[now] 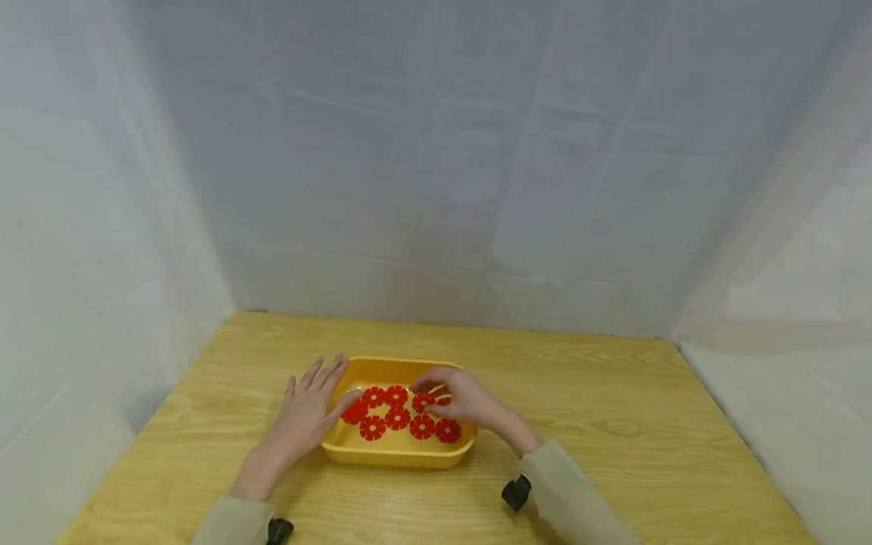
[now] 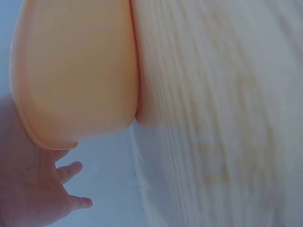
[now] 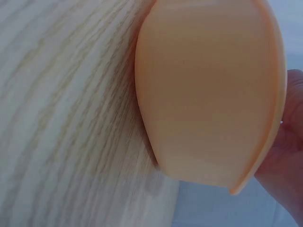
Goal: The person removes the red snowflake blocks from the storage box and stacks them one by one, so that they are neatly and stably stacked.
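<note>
Left hand (image 1: 304,418) rests flat, fingers straight, on a shallow yellow plastic tray's (image 1: 398,454) rim; right hand (image 1: 463,401) pinches a red notched plastic disc (image 1: 424,402) inside.

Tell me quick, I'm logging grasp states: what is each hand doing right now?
Left hand: open, fingers straight, resting against the yellow tray's left rim.
Right hand: fingers curled over the red discs; a grip cannot be told.
</note>
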